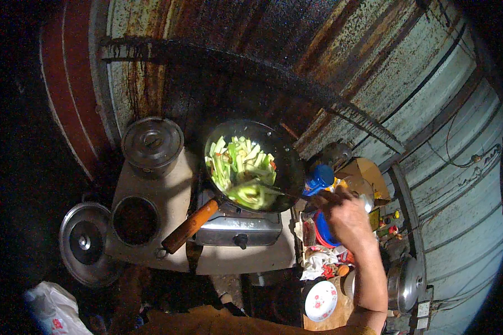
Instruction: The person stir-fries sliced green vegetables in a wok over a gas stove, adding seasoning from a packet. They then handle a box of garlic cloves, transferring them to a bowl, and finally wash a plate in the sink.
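Note:
My right hand [347,211] grips the handle of a cooking spatula [274,190] and reaches in from the right over the wok's rim. Blurred by motion, the spatula's blade is among the food at the wok's near side. The dark wok [287,167] sits on a silver gas stove [239,230]. Inside it, pale green vegetable strips [234,161] with a few red pieces lie mostly to the left. A wooden wok handle [193,226] points toward me at lower left, with no hand on it. My left hand is out of view.
Left of the wok stand a lidded pot [152,142], a dark round opening [135,220] and a large metal lid [84,245]. To the right are a blue-capped container [320,178], a cardboard box [366,178], a floral plate [321,300] and a steel pot [404,284]. A stained metal wall [360,63] rises behind.

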A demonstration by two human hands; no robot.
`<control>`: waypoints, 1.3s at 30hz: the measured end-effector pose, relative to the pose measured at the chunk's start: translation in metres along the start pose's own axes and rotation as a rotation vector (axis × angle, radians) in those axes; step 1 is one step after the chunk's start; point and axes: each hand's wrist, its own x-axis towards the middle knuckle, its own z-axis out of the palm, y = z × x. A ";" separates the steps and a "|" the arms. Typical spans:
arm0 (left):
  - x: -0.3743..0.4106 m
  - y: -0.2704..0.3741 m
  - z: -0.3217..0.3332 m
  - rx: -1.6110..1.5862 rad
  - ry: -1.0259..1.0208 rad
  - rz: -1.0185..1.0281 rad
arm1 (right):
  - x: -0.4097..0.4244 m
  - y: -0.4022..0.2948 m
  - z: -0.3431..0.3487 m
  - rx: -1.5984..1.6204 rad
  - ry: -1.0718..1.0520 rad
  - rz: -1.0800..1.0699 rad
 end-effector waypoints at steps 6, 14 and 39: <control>0.002 0.001 -0.002 -0.005 0.006 0.000 | -0.006 0.007 -0.017 0.027 0.033 0.090; 0.007 0.003 -0.001 0.004 0.004 -0.002 | 0.058 0.006 0.034 0.131 0.095 0.358; 0.008 0.000 0.000 0.040 -0.036 -0.027 | 0.015 0.035 0.035 0.038 0.071 0.256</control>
